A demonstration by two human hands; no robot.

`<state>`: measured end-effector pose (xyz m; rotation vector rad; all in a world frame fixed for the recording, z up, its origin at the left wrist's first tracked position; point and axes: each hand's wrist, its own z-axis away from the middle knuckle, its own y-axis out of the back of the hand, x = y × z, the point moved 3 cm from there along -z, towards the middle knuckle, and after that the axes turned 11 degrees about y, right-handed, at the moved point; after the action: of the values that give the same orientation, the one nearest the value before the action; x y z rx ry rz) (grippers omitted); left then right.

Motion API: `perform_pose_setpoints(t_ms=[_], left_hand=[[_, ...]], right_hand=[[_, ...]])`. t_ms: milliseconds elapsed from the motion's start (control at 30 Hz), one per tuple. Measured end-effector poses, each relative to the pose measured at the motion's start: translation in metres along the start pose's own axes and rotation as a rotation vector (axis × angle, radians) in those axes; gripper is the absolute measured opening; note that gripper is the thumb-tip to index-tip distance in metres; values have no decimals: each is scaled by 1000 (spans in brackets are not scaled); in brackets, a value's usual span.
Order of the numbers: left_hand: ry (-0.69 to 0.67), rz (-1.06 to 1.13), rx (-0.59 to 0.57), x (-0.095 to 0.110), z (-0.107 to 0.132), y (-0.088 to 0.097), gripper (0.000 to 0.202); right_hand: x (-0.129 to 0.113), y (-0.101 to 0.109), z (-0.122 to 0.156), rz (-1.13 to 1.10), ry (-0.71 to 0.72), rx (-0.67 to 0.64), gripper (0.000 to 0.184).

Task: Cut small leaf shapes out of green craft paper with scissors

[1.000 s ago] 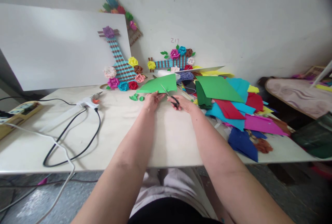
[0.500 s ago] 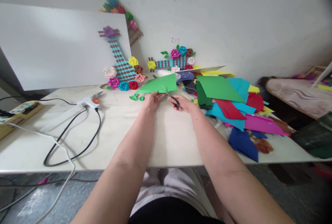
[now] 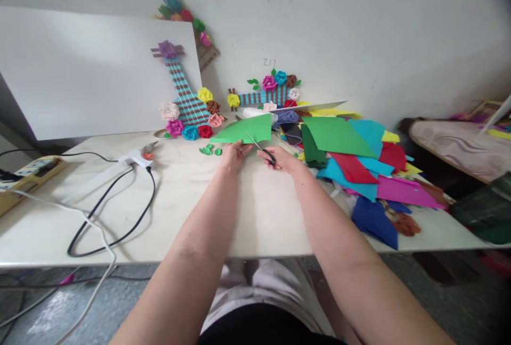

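My left hand [image 3: 235,154] pinches the near edge of a light green paper sheet [image 3: 246,129], lifted slightly off the white table [image 3: 255,212]. My right hand [image 3: 281,159] is closed round black-handled scissors [image 3: 263,149], whose blades point up and left into the sheet's lower edge. A few small green cut-out leaves [image 3: 209,149] lie on the table just left of my left hand.
A heap of coloured paper sheets [image 3: 359,161] covers the right of the table. Two woven paper crafts with flowers [image 3: 187,105] lean against the wall and a white board [image 3: 91,73]. A glue gun [image 3: 138,157] with black and white cables lies at the left.
The green sheet and scissor blades have shifted very slightly; both hands stay in almost the same place.
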<state>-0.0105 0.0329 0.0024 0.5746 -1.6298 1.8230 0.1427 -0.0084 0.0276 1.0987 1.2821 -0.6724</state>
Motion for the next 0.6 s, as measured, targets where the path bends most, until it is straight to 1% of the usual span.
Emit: perform_pose_setpoints(t_ms=[133, 233, 400, 600], left_hand=[[-25, -20, -16, 0, -2, 3, 14], [-29, -57, -23, -1, -4, 4, 12], [-22, -90, -10, -1, -3, 3, 9], [-31, -101, -16, 0, -4, 4, 9]], right_hand=[[1, 0, -1, 7, 15, -1, 26], [2, 0, -2, 4, 16, -1, 26], [2, 0, -1, 12, 5, 16, 27], [6, 3, -5, 31, 32, 19, 31]])
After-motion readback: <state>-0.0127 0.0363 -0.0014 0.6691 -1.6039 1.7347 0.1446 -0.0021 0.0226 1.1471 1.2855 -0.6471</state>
